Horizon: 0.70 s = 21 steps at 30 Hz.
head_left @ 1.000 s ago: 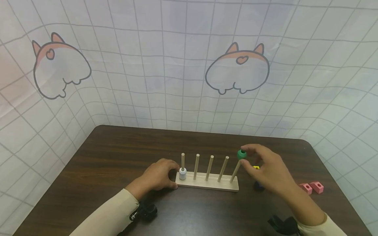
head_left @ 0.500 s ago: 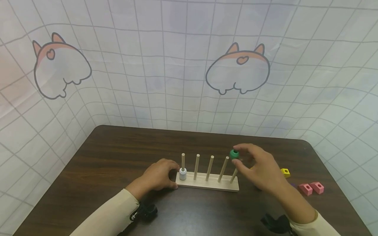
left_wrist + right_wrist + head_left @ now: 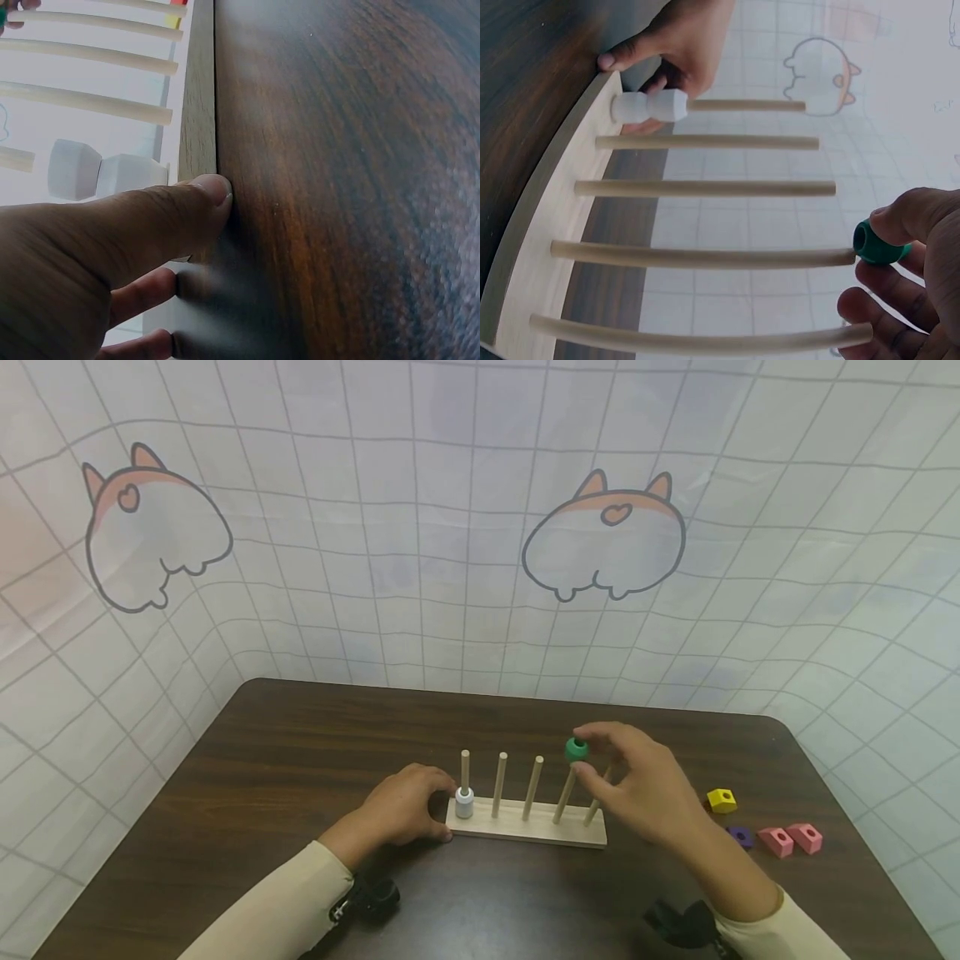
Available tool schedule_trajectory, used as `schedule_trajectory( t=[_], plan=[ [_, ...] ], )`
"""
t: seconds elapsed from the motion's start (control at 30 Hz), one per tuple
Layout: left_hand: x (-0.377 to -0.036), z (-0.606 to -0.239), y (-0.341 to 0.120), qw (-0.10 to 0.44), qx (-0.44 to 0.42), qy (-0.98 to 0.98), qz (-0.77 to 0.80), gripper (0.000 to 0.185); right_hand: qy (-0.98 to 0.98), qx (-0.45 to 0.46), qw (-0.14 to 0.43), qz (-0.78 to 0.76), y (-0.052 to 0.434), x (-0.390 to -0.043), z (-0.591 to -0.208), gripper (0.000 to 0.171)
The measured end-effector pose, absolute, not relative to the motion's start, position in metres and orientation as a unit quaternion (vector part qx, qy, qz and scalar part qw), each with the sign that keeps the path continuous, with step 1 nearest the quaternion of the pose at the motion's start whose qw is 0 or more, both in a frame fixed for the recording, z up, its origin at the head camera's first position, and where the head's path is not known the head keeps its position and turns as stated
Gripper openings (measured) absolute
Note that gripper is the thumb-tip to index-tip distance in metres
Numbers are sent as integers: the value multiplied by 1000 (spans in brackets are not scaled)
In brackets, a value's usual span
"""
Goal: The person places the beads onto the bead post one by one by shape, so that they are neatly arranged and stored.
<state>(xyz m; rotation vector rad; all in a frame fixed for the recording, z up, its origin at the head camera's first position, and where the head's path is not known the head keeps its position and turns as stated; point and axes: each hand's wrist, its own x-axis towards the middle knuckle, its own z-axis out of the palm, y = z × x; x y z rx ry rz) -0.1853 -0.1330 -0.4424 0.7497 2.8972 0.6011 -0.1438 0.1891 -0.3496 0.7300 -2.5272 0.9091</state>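
A wooden peg stand (image 3: 525, 823) with several upright pegs stands on the dark table. My left hand (image 3: 401, 803) grips its left end, thumb (image 3: 202, 196) against the front edge and fingers around behind. Two white beads (image 3: 649, 107) are stacked low on the leftmost peg. Between thumb and fingers, my right hand (image 3: 648, 785) pinches a green bead (image 3: 576, 750) at the top of the second peg from the right (image 3: 705, 255). In the right wrist view the bead's hole faces that peg's tip, right at it. The rightmost peg is partly hidden behind the right hand in the head view.
To the right on the table lie a yellow block (image 3: 722, 801), a purple block (image 3: 741, 837) partly behind the right forearm, and two pink blocks (image 3: 806, 837), each with a hole. A white gridded curtain (image 3: 465, 527) hangs behind the table.
My right hand has moved left with the green bead, from over the rightmost peg to the one beside it, uncovering the yellow and purple blocks. The left hand and stand have stayed put.
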Motion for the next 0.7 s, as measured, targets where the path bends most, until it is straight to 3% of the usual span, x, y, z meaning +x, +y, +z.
schedule_trajectory(
  t=[0.23, 0.7],
  plan=[
    [-186, -443, -133, 48, 242, 949, 195, 53, -888, 274, 182, 322, 179, -147, -349, 41],
    [-184, -442, -132, 47, 242, 948, 199, 53, -892, 261, 132, 345, 161, -148, -345, 39]
  ],
)
